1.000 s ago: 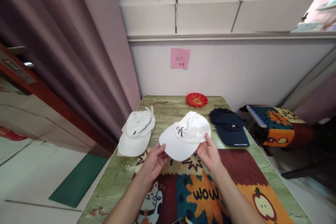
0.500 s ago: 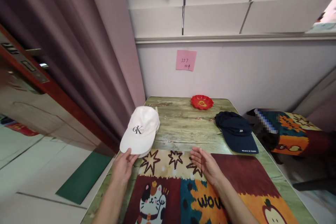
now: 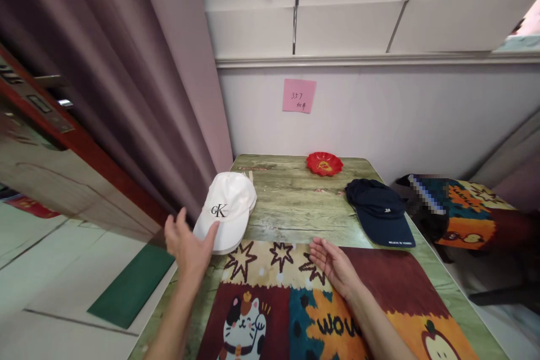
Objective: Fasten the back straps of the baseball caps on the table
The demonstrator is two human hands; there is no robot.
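Note:
A white baseball cap (image 3: 230, 202) with black CK lettering lies at the left side of the table, its brim facing me. My left hand (image 3: 189, 244) is beside that brim, fingers spread and thumb overlapping the brim's edge in view; it holds nothing. Over the patterned mat (image 3: 270, 270), my right hand (image 3: 333, 264) rests on its edge with the fingers stretched out and nothing in it. On the right part of the table sits a navy baseball cap (image 3: 379, 211), brim also toward me, apart from both hands.
A red scalloped dish (image 3: 324, 163) stands at the back of the wood-patterned table (image 3: 291, 197). Behind it, a pink note (image 3: 299, 95) sticks to the wall. A purple curtain (image 3: 169, 95) and a wooden door (image 3: 84, 152) border the left. Another patterned mat (image 3: 472, 208) shows at right.
My left hand has let go of the white cap's brim and moved up and left, its fingers spreading. The white cap lies almost unmoved, and my right hand has hardly shifted.

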